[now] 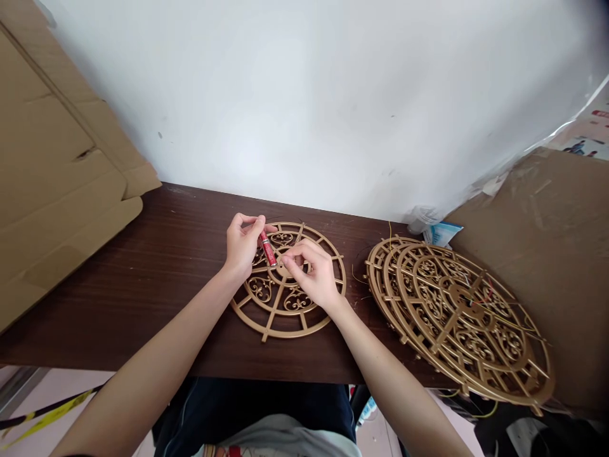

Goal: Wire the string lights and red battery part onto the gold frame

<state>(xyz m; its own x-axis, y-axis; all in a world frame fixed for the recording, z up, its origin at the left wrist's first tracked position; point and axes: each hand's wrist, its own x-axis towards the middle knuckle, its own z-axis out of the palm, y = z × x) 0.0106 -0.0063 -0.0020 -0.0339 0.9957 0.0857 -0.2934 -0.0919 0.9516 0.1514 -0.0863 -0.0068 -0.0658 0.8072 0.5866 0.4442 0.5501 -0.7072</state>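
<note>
A round gold openwork disc (pixel 280 317) with scroll patterns lies flat on the dark wooden table (pixel 143 285) in front of me. My left hand (pixel 242 246) pinches the top of a small red cylinder (pixel 268 248) held tilted over the disc's hub. My right hand (pixel 314 273) rests over the middle of the disc, its thumb and fingertips pinched together at the cylinder's lower end. Whether they grip the cylinder or a thin wire there is too small to tell.
A slanting stack of similar gold discs (pixel 466 317) with thin wires lies at the right. Cardboard sheets (pixel 52 171) lean at the left; a brown box (pixel 552 254) and crumpled plastic (pixel 428 219) stand at the right. A white wall rises behind the table.
</note>
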